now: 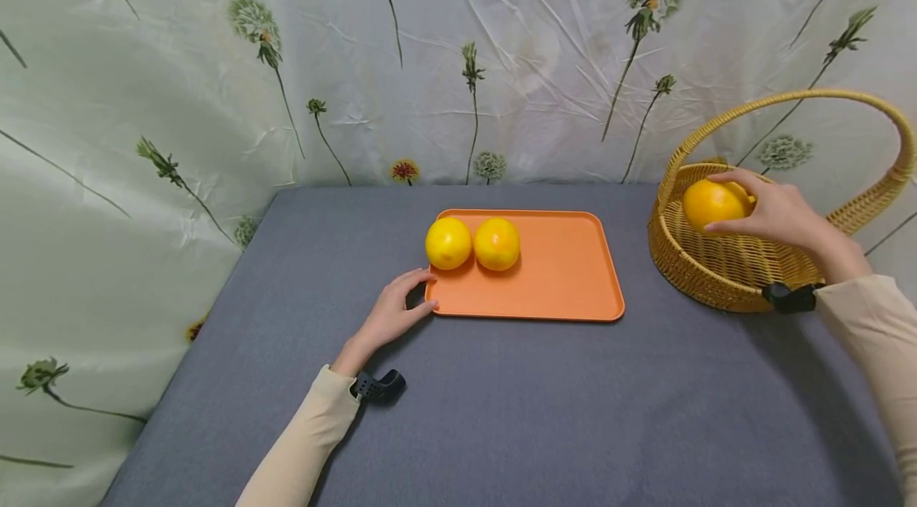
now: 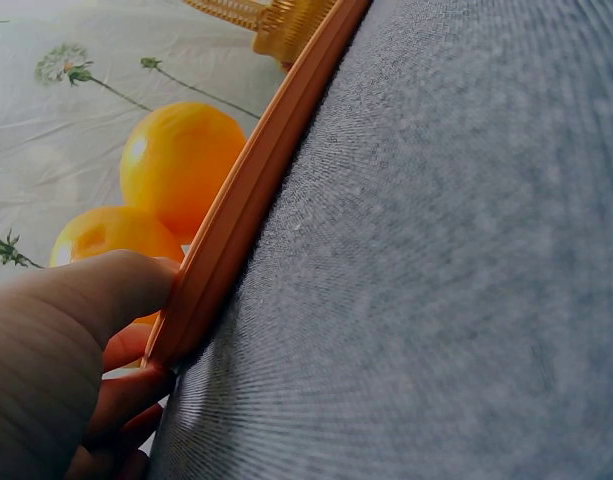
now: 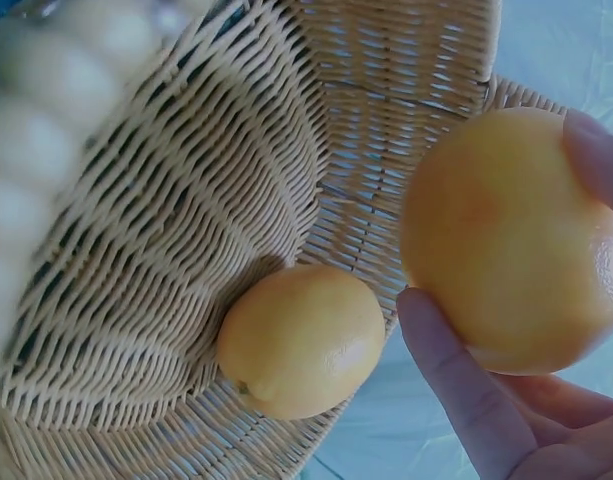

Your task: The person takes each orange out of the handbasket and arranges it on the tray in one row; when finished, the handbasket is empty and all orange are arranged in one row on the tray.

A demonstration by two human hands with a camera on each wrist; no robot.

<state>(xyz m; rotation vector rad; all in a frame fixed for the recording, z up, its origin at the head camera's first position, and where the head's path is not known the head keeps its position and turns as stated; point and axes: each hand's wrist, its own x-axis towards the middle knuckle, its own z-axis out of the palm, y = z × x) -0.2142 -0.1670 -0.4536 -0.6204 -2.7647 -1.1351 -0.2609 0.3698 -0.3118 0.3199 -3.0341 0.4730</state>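
Note:
My right hand (image 1: 781,212) holds an orange (image 1: 715,204) between thumb and fingers over the wicker basket (image 1: 705,280). Its fingertips show against the peel in the right wrist view, where a second, smaller-looking yellow-orange fruit (image 3: 301,340) lies against the woven wall. At the left end of the orange tray (image 1: 559,276), my left hand (image 1: 392,308) touches the rim with thumb and fingers spread apart. Two yellow-orange oranges, a left one (image 1: 448,243) and a right one (image 1: 497,244), sit side by side on the tray's left part.
The basket's tall arched handle (image 1: 795,95) rises around my right hand. A grey cloth (image 1: 501,403) covers the table. Behind it hangs a pale curtain (image 1: 401,109) with dandelion prints. A black strap (image 1: 380,386) circles my left wrist.

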